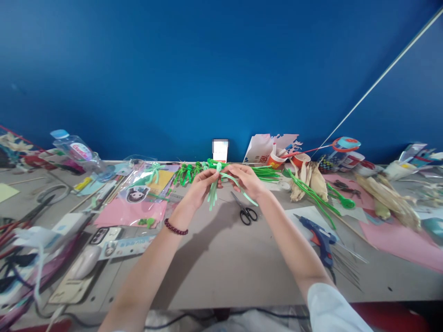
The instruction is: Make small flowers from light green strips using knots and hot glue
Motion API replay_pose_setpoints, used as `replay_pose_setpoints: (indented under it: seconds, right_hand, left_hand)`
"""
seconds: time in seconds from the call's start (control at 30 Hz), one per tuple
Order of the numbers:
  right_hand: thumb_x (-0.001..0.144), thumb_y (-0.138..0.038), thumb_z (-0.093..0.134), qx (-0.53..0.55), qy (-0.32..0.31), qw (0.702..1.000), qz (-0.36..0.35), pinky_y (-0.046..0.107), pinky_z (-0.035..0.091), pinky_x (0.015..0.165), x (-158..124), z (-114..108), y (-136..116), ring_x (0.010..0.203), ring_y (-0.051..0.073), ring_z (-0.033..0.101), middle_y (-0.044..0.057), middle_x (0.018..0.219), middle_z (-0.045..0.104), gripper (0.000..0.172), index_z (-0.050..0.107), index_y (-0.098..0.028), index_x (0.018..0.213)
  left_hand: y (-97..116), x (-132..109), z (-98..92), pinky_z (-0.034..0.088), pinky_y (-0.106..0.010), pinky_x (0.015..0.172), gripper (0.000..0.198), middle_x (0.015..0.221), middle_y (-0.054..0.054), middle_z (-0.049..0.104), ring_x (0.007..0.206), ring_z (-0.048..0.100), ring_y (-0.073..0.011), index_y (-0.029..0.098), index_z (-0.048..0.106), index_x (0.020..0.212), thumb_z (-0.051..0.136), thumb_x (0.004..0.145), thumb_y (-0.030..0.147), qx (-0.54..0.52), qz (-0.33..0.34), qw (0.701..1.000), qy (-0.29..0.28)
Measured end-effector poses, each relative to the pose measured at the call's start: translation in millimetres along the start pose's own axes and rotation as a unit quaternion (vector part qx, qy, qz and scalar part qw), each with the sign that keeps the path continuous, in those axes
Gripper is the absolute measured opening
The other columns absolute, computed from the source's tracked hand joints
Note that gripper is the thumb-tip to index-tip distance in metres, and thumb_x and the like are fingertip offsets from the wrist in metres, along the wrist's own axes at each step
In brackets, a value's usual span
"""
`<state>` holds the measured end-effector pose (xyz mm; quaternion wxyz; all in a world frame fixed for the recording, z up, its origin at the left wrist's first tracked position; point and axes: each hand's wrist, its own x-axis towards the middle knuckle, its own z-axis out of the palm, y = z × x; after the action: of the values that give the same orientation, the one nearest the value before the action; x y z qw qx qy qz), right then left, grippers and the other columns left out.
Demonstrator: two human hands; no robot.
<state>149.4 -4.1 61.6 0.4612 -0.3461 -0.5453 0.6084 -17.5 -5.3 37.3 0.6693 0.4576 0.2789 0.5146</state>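
Observation:
Pale green pipe cleaners hang in a small bundle from my left hand, whose fingers pinch them near the top. My right hand is closed on another pale green strand that bends out and trails down to the right. Both hands are raised over the middle of the table, close together. Just below my right hand lie black-handled scissors. Behind my hands are twisted green pipe cleaner pieces and a bunch of straight green pipe cleaners.
A phone stands against the blue wall. To the right are a blue glue gun, dried husks and paper cups. On the left lie pink paper, a mouse, a tipped plastic bottle and cables.

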Motion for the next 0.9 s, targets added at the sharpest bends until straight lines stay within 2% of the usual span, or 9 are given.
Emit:
replay_pose_setpoints:
  seconds: [0.13, 0.23, 0.3, 0.47, 0.53, 0.67, 0.8, 0.9]
  right_hand:
    - [0.070, -0.041, 0.069, -0.028, -0.036, 0.999, 0.011, 0.018, 0.037, 0.035, -5.2, -6.9, -9.5, 0.056, 0.010, 0.051, 0.003, 0.074, 0.061, 0.028, 0.066, -0.015, 0.082]
    - [0.072, -0.039, 0.069, -0.040, -0.088, 0.995, 0.038, 0.017, 0.041, 0.037, -8.7, -8.3, -14.6, 0.062, 0.012, 0.056, 0.002, 0.071, 0.061, 0.029, 0.063, -0.016, 0.088]
    - [0.073, -0.039, 0.068, -0.040, -0.100, 0.993, 0.052, 0.017, 0.042, 0.039, -9.4, -7.6, -15.5, 0.062, 0.012, 0.057, 0.001, 0.069, 0.060, 0.029, 0.061, -0.017, 0.090]
    - [0.071, -0.037, 0.068, -0.087, 0.009, 0.996, -0.021, 0.019, 0.048, 0.046, -4.2, -2.0, -7.7, 0.066, 0.012, 0.058, 0.001, 0.077, 0.060, 0.030, 0.060, -0.018, 0.093]
    - [0.069, -0.034, 0.069, -0.107, 0.033, 0.992, -0.052, 0.020, 0.049, 0.048, -2.1, 0.3, -3.9, 0.066, 0.012, 0.058, 0.002, 0.081, 0.061, 0.033, 0.061, -0.018, 0.097]
    - [0.070, -0.028, 0.064, -0.134, 0.037, 0.987, -0.086, 0.022, 0.050, 0.050, -1.0, 2.5, -0.2, 0.066, 0.013, 0.058, 0.003, 0.080, 0.063, 0.026, 0.065, -0.017, 0.094]
    - [0.070, -0.021, 0.059, -0.125, 0.021, 0.988, -0.089, 0.025, 0.051, 0.056, -0.7, 2.7, 1.5, 0.059, 0.012, 0.059, 0.002, 0.072, 0.064, 0.022, 0.066, -0.016, 0.090]
    - [0.068, -0.017, 0.056, -0.105, 0.043, 0.990, -0.089, 0.026, 0.051, 0.059, 1.7, 4.1, 6.1, 0.056, 0.011, 0.059, 0.000, 0.070, 0.064, 0.019, 0.066, -0.016, 0.084]
  left_hand:
    - [4.6, -3.1, 2.6, 0.045, -0.024, 0.061, 0.014, 0.064, 0.000, 0.060, 0.058, 0.058, -0.0107, 0.015, 0.064, 0.074, 0.072, 0.071, 0.026, -0.004, -0.017, 1.000, -0.013]
    - [7.0, -5.4, 4.7, 0.046, -0.024, 0.061, 0.013, 0.061, -0.001, 0.058, 0.058, 0.056, -0.0110, 0.014, 0.061, 0.069, 0.069, 0.073, 0.024, -0.030, -0.040, 0.998, -0.042]
    - [6.7, -5.9, 5.4, 0.046, -0.024, 0.060, 0.014, 0.061, -0.001, 0.057, 0.057, 0.055, -0.0111, 0.014, 0.060, 0.068, 0.066, 0.075, 0.025, -0.051, -0.066, 0.994, -0.064]
    - [-0.9, -3.3, 4.7, 0.046, -0.025, 0.059, 0.014, 0.060, -0.001, 0.057, 0.055, 0.054, -0.0114, 0.014, 0.061, 0.070, 0.067, 0.074, 0.027, -0.015, -0.068, 0.996, -0.059]
    - [-4.3, -1.9, 3.7, 0.046, -0.026, 0.058, 0.015, 0.060, -0.001, 0.058, 0.054, 0.054, -0.0116, 0.015, 0.062, 0.072, 0.068, 0.073, 0.029, 0.002, -0.062, 0.997, -0.051]
    - [-8.8, -0.2, 2.3, 0.047, -0.026, 0.058, 0.016, 0.061, -0.002, 0.059, 0.053, 0.054, -0.0111, 0.015, 0.062, 0.072, 0.070, 0.071, 0.030, 0.020, -0.049, 0.998, -0.036]
    - [-11.9, 0.2, 3.6, 0.047, -0.025, 0.057, 0.019, 0.063, -0.002, 0.060, 0.054, 0.054, -0.0108, 0.015, 0.064, 0.074, 0.071, 0.070, 0.032, 0.034, -0.033, 0.999, -0.024]
    - [-14.2, 0.5, 5.7, 0.048, -0.026, 0.058, 0.020, 0.064, -0.001, 0.060, 0.056, 0.055, -0.0112, 0.016, 0.064, 0.073, 0.072, 0.069, 0.033, 0.054, -0.005, 0.998, -0.009]
